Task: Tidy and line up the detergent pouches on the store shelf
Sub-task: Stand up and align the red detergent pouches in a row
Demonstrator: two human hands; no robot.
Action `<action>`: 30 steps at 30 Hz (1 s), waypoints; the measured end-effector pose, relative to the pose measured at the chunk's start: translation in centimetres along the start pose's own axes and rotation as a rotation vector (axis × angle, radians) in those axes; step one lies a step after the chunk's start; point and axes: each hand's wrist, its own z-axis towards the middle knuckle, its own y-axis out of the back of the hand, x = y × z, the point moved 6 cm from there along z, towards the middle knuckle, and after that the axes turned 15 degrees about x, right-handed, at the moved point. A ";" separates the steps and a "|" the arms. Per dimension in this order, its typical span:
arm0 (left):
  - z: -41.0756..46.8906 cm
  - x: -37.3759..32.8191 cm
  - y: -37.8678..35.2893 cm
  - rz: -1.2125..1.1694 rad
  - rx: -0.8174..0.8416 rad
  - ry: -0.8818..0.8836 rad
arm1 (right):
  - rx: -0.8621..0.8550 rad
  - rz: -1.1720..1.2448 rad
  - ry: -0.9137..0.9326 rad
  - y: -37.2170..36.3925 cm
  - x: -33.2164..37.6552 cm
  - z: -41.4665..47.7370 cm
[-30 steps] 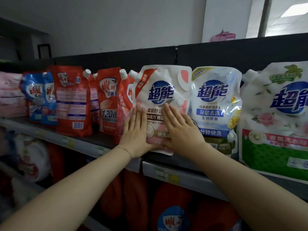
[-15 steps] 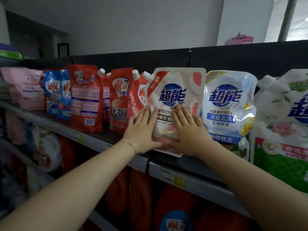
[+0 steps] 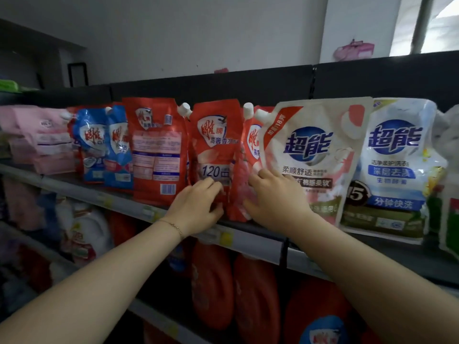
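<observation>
Three big pouches stand at the right of the top shelf (image 3: 260, 242): a green-white pouch (image 3: 450, 194) cut off by the frame edge, a blue-white pouch (image 3: 395, 167) and a white-pink pouch (image 3: 315, 157). The last two face fwd and sit roughly in line, so prob. done. Three red ones mid-shelf look unfinished: the back-facing red pouch (image 3: 156, 150) shows its label side, the red "120" pouch (image 3: 216, 145) faces fwd, and the slim red pouch (image 3: 249, 157) sits side-on, wedged betw. it & the white-pink pouch. Two smaller blue pouches (image 3: 92, 145) (image 3: 119, 147) further left overlap at an angle. Approx. half done, I'd say. Two hands work the red group. The left hand (image 3: 196, 207) has its fingers curled, gripping the red "120" pouch low down. The right hand (image 3: 275, 197) has its fingers bent at the slim red pouch's edge; grip or just touch, can't tell.
</observation>
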 end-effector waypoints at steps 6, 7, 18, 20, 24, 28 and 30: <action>0.4 4.3 -0.4 -0.194 0.107 0.032 | -0.002 0.057 -0.179 -1.0 2.0 2.3; 0.7 4.7 -0.5 -0.234 0.119 0.036 | -0.001 0.052 -0.217 -1.2 2.2 2.5; 6.2 6.1 -4.1 -0.176 0.178 0.128 | -0.026 0.070 -0.397 -2.8 2.4 3.2; 7.3 6.1 -4.7 -0.141 0.187 0.163 | -0.040 0.053 -0.407 -3.4 2.2 3.5; 8.9 6.9 -5.6 -0.102 0.129 0.215 | -0.290 0.022 -0.334 -3.0 2.5 3.8; 10.2 6.8 -5.7 -0.053 0.107 0.220 | -0.407 0.064 -0.290 -3.4 2.8 4.2; 10.6 6.4 -5.3 -0.080 0.128 0.202 | -0.438 0.118 -0.268 -3.9 2.9 4.8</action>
